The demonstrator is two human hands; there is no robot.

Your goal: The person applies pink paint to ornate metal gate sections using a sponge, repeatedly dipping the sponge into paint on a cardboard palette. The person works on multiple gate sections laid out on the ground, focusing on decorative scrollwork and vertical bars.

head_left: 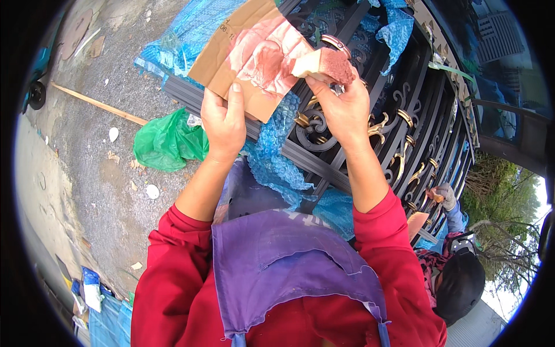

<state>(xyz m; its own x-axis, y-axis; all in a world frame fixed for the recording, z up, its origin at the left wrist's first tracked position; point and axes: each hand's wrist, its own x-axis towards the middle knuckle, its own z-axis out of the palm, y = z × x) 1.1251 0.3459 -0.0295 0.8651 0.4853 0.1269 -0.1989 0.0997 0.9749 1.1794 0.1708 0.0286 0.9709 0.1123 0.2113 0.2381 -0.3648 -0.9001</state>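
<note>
My left hand (224, 124) is closed on the lower edge of a brown cardboard piece (215, 63), its thumb on top. Wet pinkish-red paste (269, 61) is smeared over a shiny pink patch on the cardboard. Pinched in my right hand (345, 113) is a block of sponge (325, 65), cream on one side and reddish on the other. The sponge sits at the right edge of the cardboard, over the paste side. Beneath both hands lies a dark metal gate (315, 165) with scrolls and gold-coloured ornaments.
Blue bubble wrap (274, 153) hangs round the gate. On the left, a green plastic bag (170, 141) and a wooden stick (98, 103) lie on rough ground. At the right, a co-worker in a dark cap (461, 286) reaches a gloved hand (445, 195) to the bars.
</note>
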